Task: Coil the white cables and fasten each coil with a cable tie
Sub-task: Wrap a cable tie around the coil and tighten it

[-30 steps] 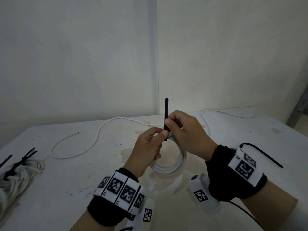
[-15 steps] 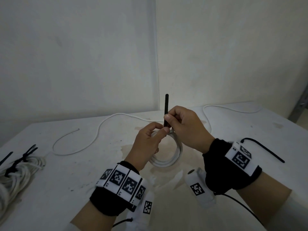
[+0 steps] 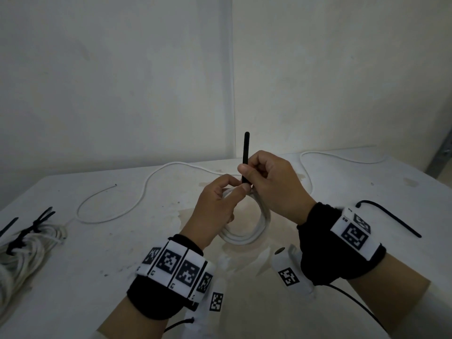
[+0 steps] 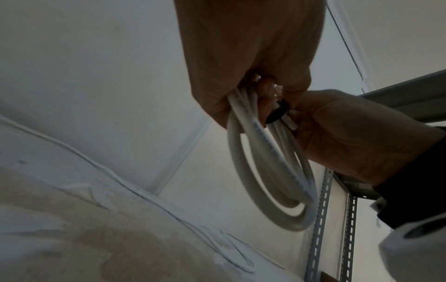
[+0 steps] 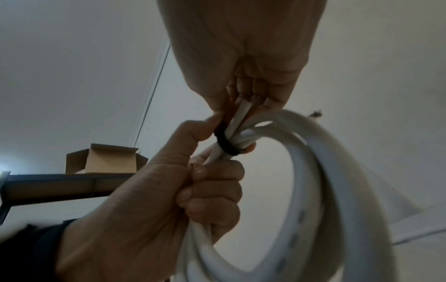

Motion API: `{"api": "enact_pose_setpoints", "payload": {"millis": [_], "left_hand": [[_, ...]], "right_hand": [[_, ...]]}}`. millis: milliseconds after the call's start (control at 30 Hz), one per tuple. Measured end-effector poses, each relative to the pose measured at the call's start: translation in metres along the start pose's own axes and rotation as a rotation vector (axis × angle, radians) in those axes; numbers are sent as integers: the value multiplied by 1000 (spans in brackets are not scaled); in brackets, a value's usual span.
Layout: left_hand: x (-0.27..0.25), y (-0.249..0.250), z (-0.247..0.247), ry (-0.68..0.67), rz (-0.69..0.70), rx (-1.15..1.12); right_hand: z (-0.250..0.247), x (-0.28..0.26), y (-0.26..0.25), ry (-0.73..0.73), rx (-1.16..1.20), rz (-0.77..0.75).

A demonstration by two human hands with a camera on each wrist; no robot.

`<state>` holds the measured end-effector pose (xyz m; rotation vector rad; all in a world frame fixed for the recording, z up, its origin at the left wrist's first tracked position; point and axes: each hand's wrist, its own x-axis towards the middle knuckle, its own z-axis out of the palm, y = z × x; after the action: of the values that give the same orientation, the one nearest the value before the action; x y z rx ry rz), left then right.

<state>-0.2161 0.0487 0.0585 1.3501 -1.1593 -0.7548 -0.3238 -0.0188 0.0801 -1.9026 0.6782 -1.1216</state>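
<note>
Both hands hold a small white cable coil [image 3: 247, 237] above the table. My left hand [image 3: 236, 189] grips the coil's top strands between thumb and curled fingers. My right hand [image 3: 247, 172] pinches a black cable tie [image 3: 245, 152] whose tail stands straight up. In the right wrist view the cable tie [image 5: 225, 142] loops round the gathered strands of the coil [image 5: 337, 171], beside the left hand [image 5: 193, 181]. In the left wrist view the coil [image 4: 272, 181] hangs below the fingers, and the tie [image 4: 277, 112] shows between both hands.
A loose white cable [image 3: 151, 182] snakes over the table [image 3: 97, 265] behind the hands. Tied white coils [image 3: 24, 248] with black ties lie at the left edge. A spare black tie [image 3: 391, 216] lies at the right. Walls stand close behind; a metal rack [image 3: 440, 157] is at the far right.
Both hands and the coil have risen slightly. The right hand has drawn the tie's tail a little further up. The grips are unchanged.
</note>
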Motion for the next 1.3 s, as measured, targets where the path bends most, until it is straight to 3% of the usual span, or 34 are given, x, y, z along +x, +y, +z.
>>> {"api": "enact_pose_setpoints", "payload": {"millis": [167,367,533,733,867,1167,1300], "left_hand": [[-3,1,-5,-20,-4,7],[-1,-1,-12,27,-27,43],[2,1,-16,-22,32,156],[-1,2,-27,66,-51,-62],[-1,6,-40,90,-30,-99],[-23,-8,-74,52,-16,29],[-29,-14,-88,152,44,111]], "right_hand": [[7,2,3,66,-26,7],[12,2,0,-1,-11,-13],[12,5,3,2,-59,7],[15,2,-1,-190,-3,37],[18,-6,-2,-312,39,93],[38,-5,1,-214,136,102],[58,-9,4,-187,163,113]]}}
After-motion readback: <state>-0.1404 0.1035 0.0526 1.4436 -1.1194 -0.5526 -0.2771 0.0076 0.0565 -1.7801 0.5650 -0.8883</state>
